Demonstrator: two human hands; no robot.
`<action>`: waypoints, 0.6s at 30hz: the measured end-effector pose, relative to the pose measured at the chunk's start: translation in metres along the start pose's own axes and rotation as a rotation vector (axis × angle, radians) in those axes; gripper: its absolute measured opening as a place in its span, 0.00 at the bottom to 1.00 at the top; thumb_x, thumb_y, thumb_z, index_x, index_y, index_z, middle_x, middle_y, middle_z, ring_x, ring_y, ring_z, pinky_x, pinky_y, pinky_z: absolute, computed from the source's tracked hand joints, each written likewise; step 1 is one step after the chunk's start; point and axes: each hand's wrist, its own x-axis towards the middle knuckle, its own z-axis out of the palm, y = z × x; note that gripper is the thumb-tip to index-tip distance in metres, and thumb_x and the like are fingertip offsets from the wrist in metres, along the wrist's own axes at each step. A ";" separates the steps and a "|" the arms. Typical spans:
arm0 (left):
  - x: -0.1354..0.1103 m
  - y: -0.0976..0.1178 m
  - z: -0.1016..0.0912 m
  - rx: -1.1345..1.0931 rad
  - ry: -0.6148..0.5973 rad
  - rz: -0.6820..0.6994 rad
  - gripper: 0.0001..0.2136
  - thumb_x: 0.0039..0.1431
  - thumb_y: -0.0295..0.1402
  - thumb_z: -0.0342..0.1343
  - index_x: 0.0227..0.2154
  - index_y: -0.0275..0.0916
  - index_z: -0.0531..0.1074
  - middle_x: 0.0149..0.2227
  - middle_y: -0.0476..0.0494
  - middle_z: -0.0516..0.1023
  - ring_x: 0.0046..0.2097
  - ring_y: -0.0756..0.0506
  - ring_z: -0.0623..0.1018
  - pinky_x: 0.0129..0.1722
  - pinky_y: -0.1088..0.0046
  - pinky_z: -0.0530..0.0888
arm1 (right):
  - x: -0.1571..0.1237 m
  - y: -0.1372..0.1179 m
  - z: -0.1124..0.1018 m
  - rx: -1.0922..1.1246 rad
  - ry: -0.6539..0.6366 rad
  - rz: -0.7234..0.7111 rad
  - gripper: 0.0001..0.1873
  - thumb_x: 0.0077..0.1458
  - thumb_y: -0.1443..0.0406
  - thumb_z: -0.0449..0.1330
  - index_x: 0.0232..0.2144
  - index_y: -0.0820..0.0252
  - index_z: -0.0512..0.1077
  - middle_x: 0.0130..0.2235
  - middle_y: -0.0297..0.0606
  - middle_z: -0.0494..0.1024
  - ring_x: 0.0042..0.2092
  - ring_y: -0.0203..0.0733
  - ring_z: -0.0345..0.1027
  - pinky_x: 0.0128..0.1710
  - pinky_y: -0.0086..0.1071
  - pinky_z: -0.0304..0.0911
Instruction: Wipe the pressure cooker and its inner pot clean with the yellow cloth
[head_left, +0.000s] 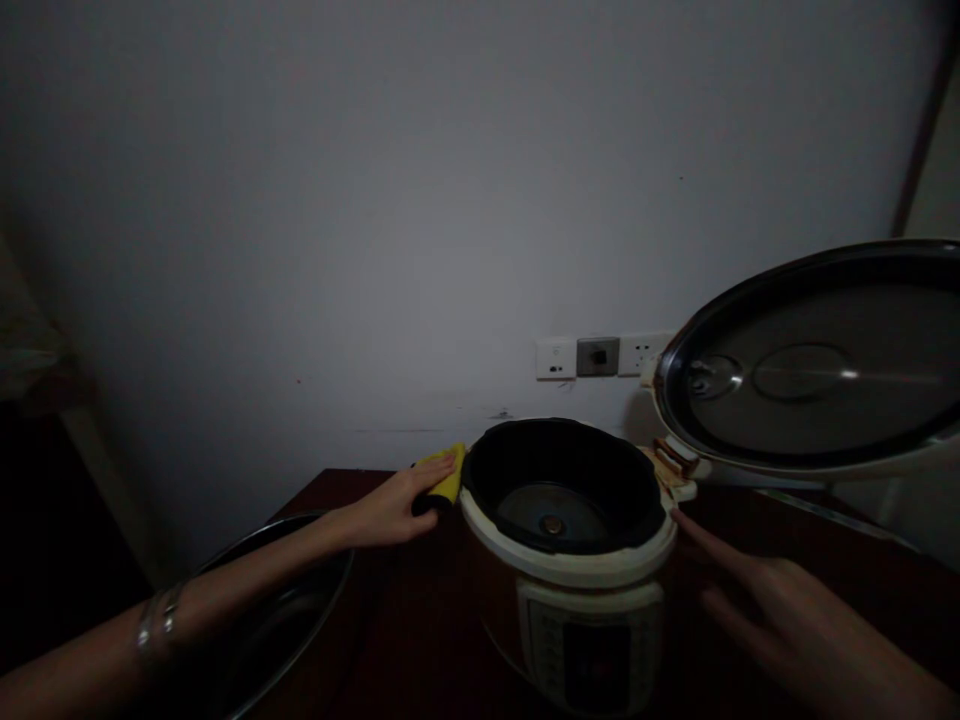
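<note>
An electric pressure cooker (566, 570) stands with its lid (825, 360) swung up to the right and no inner pot inside; a round metal plate with a small central knob shows at its bottom. My left hand (401, 505) grips a yellow cloth (451, 478), which lies against the left outer side of the cooker's rim. The fingers press over the cloth. On the other side, my right hand (772, 590) reaches in with the index finger stretched out, its tip at the rim just below the lid hinge (675, 465). Nothing shows in that hand.
A dark round pot (337, 600) with a shiny rim sits under my left forearm. Wall sockets (556, 360) and a grey switch plate (598, 357) are behind the cooker. The dark red table (427, 620) meets the pale wall at the back.
</note>
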 end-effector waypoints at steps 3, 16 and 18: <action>0.001 -0.001 -0.003 0.028 -0.044 0.019 0.33 0.52 0.28 0.51 0.63 0.37 0.53 0.65 0.36 0.53 0.65 0.38 0.56 0.64 0.53 0.53 | 0.000 -0.002 -0.003 0.002 -0.002 -0.009 0.33 0.53 0.62 0.51 0.61 0.62 0.59 0.40 0.47 0.81 0.40 0.53 0.76 0.38 0.38 0.71; 0.008 -0.010 0.005 0.032 -0.021 0.075 0.35 0.53 0.23 0.46 0.65 0.42 0.46 0.67 0.42 0.46 0.67 0.41 0.50 0.65 0.52 0.49 | 0.001 -0.001 0.000 -0.057 0.039 -0.089 0.33 0.54 0.63 0.48 0.62 0.67 0.58 0.41 0.48 0.80 0.40 0.52 0.77 0.35 0.38 0.72; -0.005 -0.006 0.008 0.057 0.015 0.083 0.34 0.53 0.23 0.45 0.64 0.43 0.48 0.67 0.43 0.49 0.67 0.41 0.51 0.65 0.53 0.51 | 0.000 0.000 0.002 -0.047 0.045 -0.097 0.33 0.54 0.63 0.48 0.62 0.68 0.58 0.46 0.49 0.78 0.44 0.52 0.75 0.38 0.37 0.72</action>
